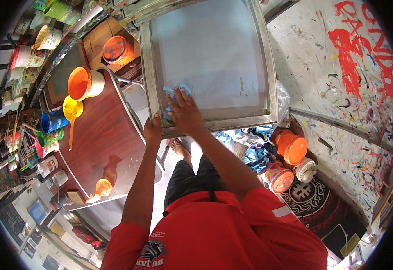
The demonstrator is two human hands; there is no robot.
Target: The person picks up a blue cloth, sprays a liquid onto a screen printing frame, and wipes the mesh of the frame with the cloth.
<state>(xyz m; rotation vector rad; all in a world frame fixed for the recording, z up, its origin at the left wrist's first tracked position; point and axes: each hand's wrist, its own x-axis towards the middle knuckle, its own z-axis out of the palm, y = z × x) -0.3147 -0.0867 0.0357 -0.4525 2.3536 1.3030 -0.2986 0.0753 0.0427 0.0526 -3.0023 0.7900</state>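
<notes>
A silk-screen printing frame (pixel 272 67), with metal edges and pale bluish mesh, stands in front of me at the top middle. At its near left corner my left hand (pixel 153 130) is closed around the edge. My right hand (pixel 185 110) lies on the lower left of the mesh, pressing a crumpled light-blue rag (pixel 185 85) against it with fingers spread. Part of the rag is hidden beneath the palm and fingers. Small dark and yellowish marks show on the right side of the mesh.
On my left, a reddish-brown table (pixel 97 148) carries an orange paint tub (pixel 86 84), a yellow pot (pixel 72 108) and several others. To the right sit crumpled blue-white rags (pixel 257 150) and an orange bucket (pixel 292 147), beside a paint-splattered wall (pixel 313 58).
</notes>
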